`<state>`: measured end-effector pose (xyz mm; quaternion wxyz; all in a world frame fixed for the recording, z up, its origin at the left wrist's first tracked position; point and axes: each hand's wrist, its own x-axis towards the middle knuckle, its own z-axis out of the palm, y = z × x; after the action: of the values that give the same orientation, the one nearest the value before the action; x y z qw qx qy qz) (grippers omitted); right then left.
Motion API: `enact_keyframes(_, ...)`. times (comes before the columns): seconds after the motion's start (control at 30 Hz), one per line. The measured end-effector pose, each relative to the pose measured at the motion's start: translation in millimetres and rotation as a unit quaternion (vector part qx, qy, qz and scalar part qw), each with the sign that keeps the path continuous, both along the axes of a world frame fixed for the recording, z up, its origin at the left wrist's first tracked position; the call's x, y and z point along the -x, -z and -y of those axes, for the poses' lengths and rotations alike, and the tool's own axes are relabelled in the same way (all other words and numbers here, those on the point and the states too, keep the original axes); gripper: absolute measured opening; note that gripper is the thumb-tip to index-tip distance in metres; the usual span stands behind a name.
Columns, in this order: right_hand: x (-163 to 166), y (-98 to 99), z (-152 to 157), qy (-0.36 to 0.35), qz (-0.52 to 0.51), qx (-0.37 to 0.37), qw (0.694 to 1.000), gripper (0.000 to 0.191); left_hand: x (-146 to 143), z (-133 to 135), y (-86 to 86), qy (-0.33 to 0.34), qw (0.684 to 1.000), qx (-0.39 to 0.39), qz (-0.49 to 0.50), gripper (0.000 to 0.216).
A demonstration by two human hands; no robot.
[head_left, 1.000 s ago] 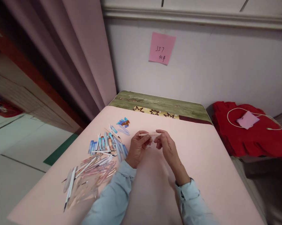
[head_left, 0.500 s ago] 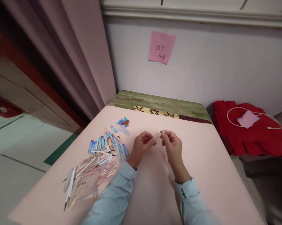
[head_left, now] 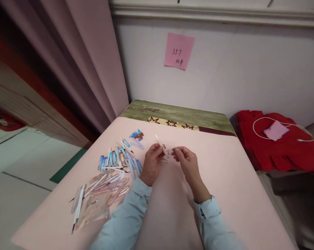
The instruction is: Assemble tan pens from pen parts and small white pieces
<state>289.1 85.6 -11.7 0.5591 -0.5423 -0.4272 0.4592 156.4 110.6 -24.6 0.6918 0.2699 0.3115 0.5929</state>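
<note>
My left hand [head_left: 153, 161] is closed around a slim, pale pen part [head_left: 160, 143] with a whitish upper end, tilted up and to the left. Beside its fingers, a group of small whitish-grey pieces [head_left: 166, 159] shows between the two hands; whether they lie on the cloth or are held is unclear. Just to the right, my right hand [head_left: 186, 159] has thumb and forefinger pinched together near these pieces. Anything between those fingertips is hidden. Left of my hands lie blue and orange pen parts [head_left: 117, 159] and clear pinkish barrels [head_left: 111, 187].
A pink cloth [head_left: 230, 187] covers the table. Thin white refills [head_left: 79, 208] lie at the left, with small blue and brown pieces [head_left: 138, 134] farther back. Beyond the right edge is a red cloth [head_left: 266, 149] with a white cable [head_left: 256, 126] on it.
The pale pen part was held between both hands; now only my left hand holds it, turned upright. My right hand has moved slightly left and down. Small whitish pieces now show between the hands.
</note>
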Motion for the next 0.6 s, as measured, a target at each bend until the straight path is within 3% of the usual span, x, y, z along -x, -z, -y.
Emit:
enact_keyframes(0.1, 5, 2.5, 0, -0.056, -0.021, -0.003, 0.998, 0.03, -1, 1, 1.0, -0.002, 1.0, 0.002, -0.015, 0.019)
enact_keyframes(0.2, 6, 7.0, 0, -0.066, -0.016, -0.008, 0.998, 0.03, -3, 2, 0.5, 0.0, 0.997, -0.017, -0.069, 0.024)
enact_keyframes(0.37, 0, 13.5, -1, -0.053, 0.03, -0.003, 0.998, 0.026, 0, 0, 1.9, -0.063, 0.983, -0.074, -0.155, 0.067)
enact_keyframes(0.6, -3, 7.7, 0, -0.079, 0.029, 0.009, 0.996, 0.029, 3, -4, 7.1, -0.08, 0.975, -0.093, -0.188, 0.053)
